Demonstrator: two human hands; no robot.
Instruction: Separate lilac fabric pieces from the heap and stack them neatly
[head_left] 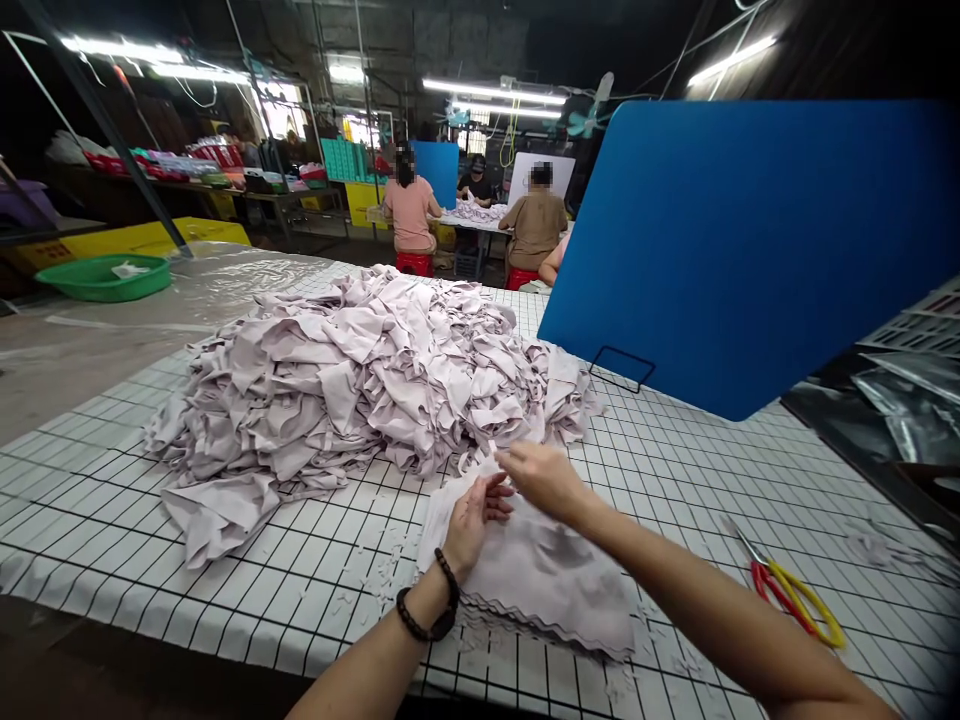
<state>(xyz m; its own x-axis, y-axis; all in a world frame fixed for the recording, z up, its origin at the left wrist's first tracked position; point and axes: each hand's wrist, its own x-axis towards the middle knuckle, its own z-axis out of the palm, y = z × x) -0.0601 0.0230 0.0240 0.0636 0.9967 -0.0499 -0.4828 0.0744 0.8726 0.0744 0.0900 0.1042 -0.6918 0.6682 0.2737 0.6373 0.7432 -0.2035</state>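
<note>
A neat stack of pale lilac-grey fabric pieces (pixel 562 585) with wavy cut edges lies in front of me on the gridded tablecloth. Over its left part rests my left hand (pixel 474 520), palm turned inward, fingers loosely curled and apart, with nothing visible in them. Just beyond it, my right hand (pixel 538 478) is closed in a pinch at the stack's far edge, a small pale bit of fabric showing at the fingertips. Behind both hands rises a large loose heap of the same fabric pieces (pixel 360 370). One crumpled piece (pixel 221 515) lies at the heap's near left.
Scissors (pixel 787 590) with red and yellow handles lie at right. A blue board (pixel 735 250) leans on a black wire stand (pixel 622 368). A green basin (pixel 105 278) sits at far left. Small trimmings dot the tablecloth (pixel 322 590). Several people sit at tables beyond.
</note>
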